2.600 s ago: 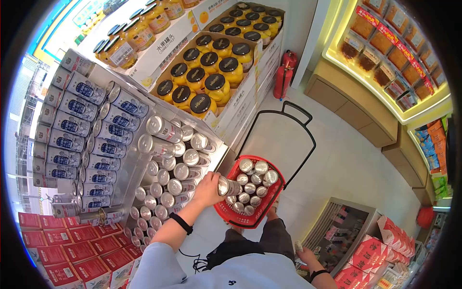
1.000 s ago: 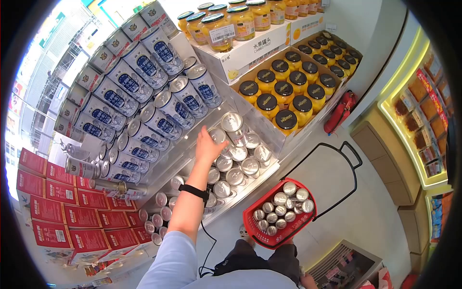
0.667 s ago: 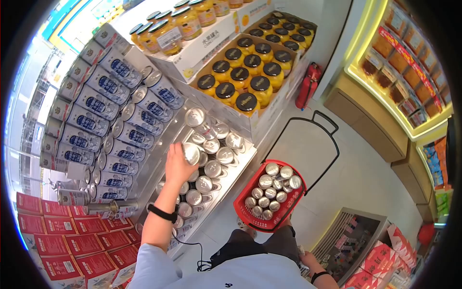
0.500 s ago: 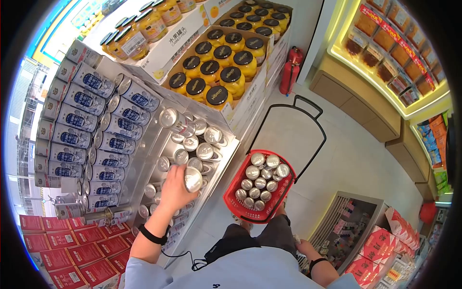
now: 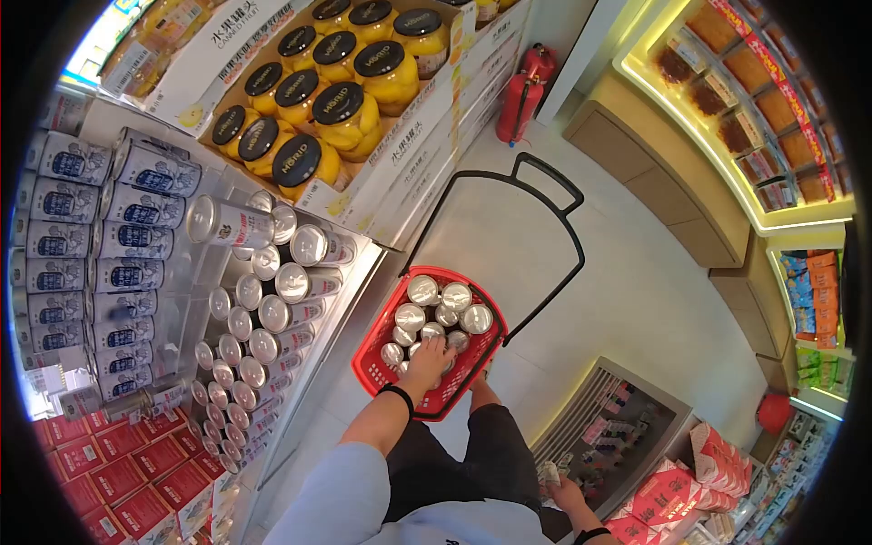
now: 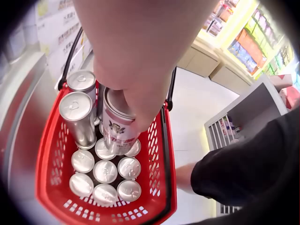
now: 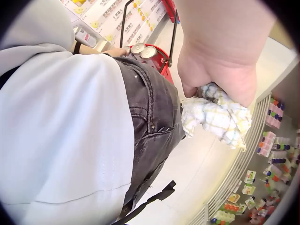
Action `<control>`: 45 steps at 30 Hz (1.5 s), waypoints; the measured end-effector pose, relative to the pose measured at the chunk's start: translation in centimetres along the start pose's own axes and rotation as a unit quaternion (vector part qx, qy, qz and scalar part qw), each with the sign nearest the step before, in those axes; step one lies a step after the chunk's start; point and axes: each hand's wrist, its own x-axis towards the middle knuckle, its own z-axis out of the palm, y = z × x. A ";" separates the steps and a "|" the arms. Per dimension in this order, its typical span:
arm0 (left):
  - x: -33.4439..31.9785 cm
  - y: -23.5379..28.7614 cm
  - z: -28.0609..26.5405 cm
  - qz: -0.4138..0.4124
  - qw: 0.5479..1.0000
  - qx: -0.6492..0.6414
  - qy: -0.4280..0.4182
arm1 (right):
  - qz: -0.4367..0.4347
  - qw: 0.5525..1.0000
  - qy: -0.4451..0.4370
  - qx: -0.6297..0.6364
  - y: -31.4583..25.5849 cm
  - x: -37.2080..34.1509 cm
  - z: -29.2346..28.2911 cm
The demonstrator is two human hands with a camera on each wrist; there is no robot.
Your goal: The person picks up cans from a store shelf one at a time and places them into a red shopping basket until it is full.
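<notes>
My left hand [image 5: 429, 363] reaches down into a red shopping basket [image 5: 365, 363] on its handled frame. In the left wrist view its fingers grip the upper part of a white tin can [image 6: 118, 132] with a crest and red print. That can leans among several upright cans [image 6: 105, 171] with silver pull-tab lids inside the basket; part of its lid is hidden behind the hand. Low beside my right leg, my right hand [image 5: 567, 493] holds a crumpled checked cloth [image 7: 218, 117], pale with blue and yellow lines, which hangs from the fingers.
A shelf to the left carries rows of silver-lidded cans [image 5: 263, 345] and one lying can [image 5: 229, 222]. Boxed fruit jars [image 5: 341, 103] stand behind it. A fire extinguisher [image 5: 521, 95] is at the back, a low slatted cooler [image 5: 618, 436] at the right.
My left hand has carried a can from the shelf rightward and down into the basket. My right hand still holds the cloth. The head view has shifted, so the basket appears farther left.
</notes>
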 end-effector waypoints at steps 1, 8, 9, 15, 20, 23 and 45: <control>1.4 0.4 1.1 -0.016 1.000 0.018 0.000 | 0.016 1.000 -0.013 0.008 1.9 0.3 -0.1; 7.4 -1.5 6.2 -0.094 0.995 0.036 -0.018 | 0.051 0.993 -0.081 0.070 11.6 3.2 2.6; 7.8 -1.6 6.7 -0.104 0.994 0.035 -0.017 | 0.056 0.991 -0.087 0.083 12.4 3.7 3.0; 9.3 -1.5 9.2 -0.161 0.987 0.014 -0.016 | 0.084 0.982 -0.103 0.131 9.4 4.4 1.9; 8.6 0.0 9.7 -0.202 0.979 -0.015 0.014 | 0.047 0.996 -0.071 0.012 5.7 3.8 0.7; 7.8 0.3 8.4 -0.213 0.975 -0.045 0.028 | 0.056 0.995 -0.078 -0.012 3.2 3.3 0.3; -17.5 -36.8 -30.0 -0.469 0.809 -0.215 0.283 | -0.003 0.999 0.027 0.033 -4.5 -0.2 11.5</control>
